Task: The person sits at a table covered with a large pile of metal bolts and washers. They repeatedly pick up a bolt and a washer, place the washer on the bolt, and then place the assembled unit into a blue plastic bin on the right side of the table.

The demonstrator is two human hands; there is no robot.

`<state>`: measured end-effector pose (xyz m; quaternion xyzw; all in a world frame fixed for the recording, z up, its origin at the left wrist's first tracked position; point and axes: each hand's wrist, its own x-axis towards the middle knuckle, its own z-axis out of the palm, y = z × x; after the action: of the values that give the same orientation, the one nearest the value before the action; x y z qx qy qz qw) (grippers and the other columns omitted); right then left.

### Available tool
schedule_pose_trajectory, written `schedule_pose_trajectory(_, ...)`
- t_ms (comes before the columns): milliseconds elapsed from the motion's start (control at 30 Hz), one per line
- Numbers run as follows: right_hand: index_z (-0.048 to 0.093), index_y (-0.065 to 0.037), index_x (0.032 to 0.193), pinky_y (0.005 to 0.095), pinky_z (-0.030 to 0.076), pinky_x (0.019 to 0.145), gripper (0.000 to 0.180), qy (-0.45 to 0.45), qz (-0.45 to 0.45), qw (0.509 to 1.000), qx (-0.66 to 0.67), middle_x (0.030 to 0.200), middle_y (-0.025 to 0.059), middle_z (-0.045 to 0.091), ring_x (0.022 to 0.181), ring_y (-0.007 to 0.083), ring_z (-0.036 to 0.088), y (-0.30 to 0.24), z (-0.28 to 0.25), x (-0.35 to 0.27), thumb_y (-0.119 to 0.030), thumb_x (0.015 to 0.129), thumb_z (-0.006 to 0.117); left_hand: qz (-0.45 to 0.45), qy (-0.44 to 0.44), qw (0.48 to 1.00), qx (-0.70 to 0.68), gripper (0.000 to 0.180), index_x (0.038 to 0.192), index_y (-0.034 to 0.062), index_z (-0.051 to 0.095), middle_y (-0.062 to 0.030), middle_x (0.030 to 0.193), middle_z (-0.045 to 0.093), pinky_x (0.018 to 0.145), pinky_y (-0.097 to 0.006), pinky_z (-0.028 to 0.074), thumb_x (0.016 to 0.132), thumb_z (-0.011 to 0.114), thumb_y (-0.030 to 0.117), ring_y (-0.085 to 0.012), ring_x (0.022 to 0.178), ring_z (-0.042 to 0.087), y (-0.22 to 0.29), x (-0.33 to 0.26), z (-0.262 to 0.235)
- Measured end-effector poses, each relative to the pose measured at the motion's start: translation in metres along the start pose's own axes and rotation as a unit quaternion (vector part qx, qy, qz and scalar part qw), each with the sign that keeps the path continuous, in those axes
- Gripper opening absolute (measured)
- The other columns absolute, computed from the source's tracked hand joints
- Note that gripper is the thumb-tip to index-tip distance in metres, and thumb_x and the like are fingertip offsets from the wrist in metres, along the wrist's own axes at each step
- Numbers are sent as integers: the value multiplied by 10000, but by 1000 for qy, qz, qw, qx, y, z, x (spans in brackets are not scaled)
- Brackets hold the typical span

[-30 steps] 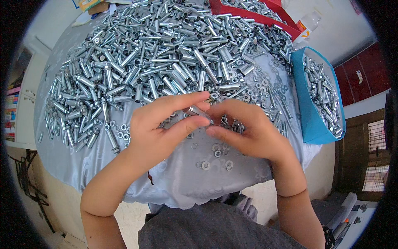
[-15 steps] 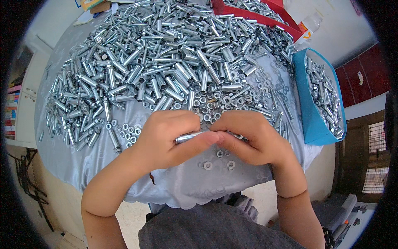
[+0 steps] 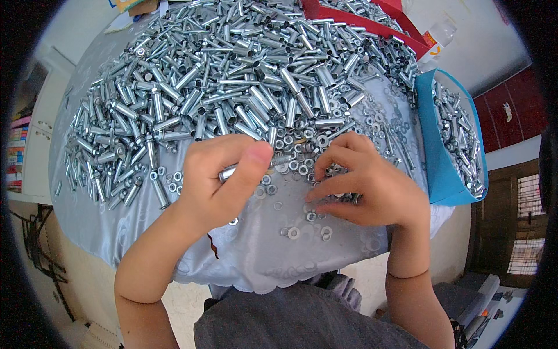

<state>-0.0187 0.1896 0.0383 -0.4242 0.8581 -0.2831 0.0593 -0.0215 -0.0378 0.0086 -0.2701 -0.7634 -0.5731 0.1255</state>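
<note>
My left hand [image 3: 218,183] is closed round a silver sleeve anchor bolt [image 3: 229,172], thumb on top. Its shiny sleeve shows at the palm side, and a threaded end points right beyond the fingers. My right hand [image 3: 375,189] is apart from the bolt, fingers curved and spread over the nuts and washers; nothing can be made out in its grasp. Loose nuts [image 3: 289,141] lie in a cluster just beyond and between both hands. A few washers [image 3: 293,233] rest on the cloth nearer me.
A large heap of metal sleeves and bolts [image 3: 232,75] covers the far part of the cloth-covered table [image 3: 261,262]. At the right stands a blue fabric bin [image 3: 429,139] full of bolts. Farther back are a red tray [image 3: 414,42] and a plastic bottle [image 3: 443,35].
My hands, earlier together at the bolt, have moved apart. The right one has let go, shifted right and spread its fingers; the left has kept the bolt, whose threaded end now shows.
</note>
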Motion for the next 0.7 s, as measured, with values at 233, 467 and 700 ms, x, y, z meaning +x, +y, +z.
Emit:
schedule_pose_trajectory(233,672,-143,820,422,310,889,226,-35,34,996,-70,1046,64,531,1060,300,419,-11,-6,-8,-153,596,702,45,30,998,14,275,614,-23,527,-67,504,472,425,-281,327,840,532,134,-145,434,430,-4,0,6)
schedule_pose_trajectory(467,693,-177,799,445,270,903,282,-29,91,986,-135,1209,50,494,1153,300,376,-18,-4,-10,-223,528,759,4,63,998,8,279,606,-16,530,-60,503,473,426,-273,320,837,535,141,-119,444,429,-7,1,7)
schedule_pose_trajectory(700,665,-136,788,418,303,890,262,-22,87,983,-163,1105,65,516,1067,260,435,-23,0,-9,-232,553,731,13,47,997,57,282,576,-5,499,-55,489,437,409,-278,292,821,550,125,-127,421,399,-5,2,5)
